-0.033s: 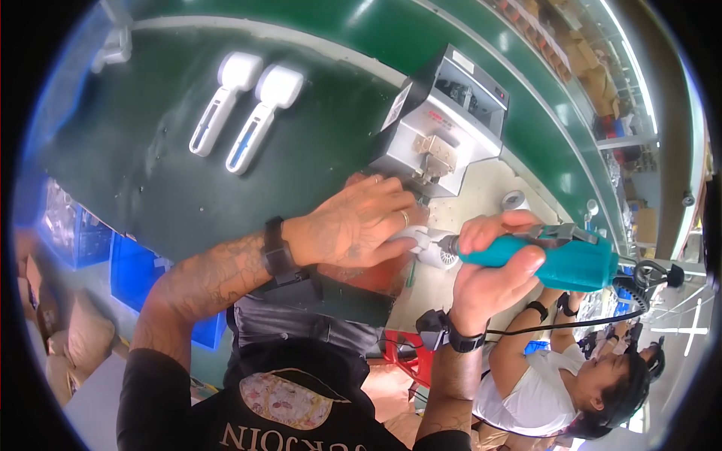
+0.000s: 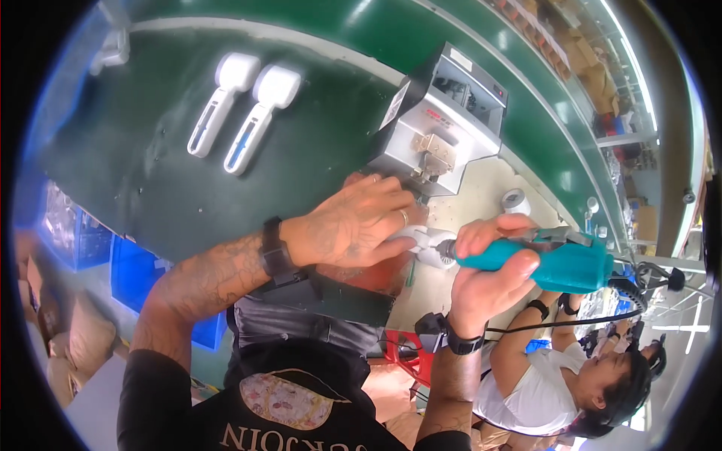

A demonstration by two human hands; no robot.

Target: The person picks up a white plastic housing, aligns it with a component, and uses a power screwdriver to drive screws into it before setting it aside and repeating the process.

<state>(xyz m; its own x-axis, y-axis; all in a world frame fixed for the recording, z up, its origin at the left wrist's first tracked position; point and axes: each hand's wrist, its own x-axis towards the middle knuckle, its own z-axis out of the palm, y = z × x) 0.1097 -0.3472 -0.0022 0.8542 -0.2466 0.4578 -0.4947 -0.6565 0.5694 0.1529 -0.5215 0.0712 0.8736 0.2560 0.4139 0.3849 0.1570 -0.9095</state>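
My left hand point(image 2: 359, 224), with fingers curled, grips a white plastic part point(image 2: 435, 244); the hand hides much of it. My right hand point(image 2: 489, 270) is wrapped around a teal electric screwdriver point(image 2: 568, 264), held roughly level. Its dark tip end meets the white part, though the exact contact point is too small to make out. Two white shower-head-shaped handheld pieces, a left one point(image 2: 219, 105) and a right one point(image 2: 261, 120), lie side by side on the green mat point(image 2: 135, 150), beyond my left forearm.
A grey metal machine point(image 2: 432, 131) stands just beyond my hands. A small white cylinder point(image 2: 515, 201) sits on the pale board point(image 2: 481, 188) at right. A black cable point(image 2: 556, 325) trails from the screwdriver. Blue bins point(image 2: 135, 270) are below the bench's left edge. A co-worker point(image 2: 541, 376) sits at right.
The screwdriver and my right hand have shifted very slightly down and left, closer to the white part. My left hand stays almost still.
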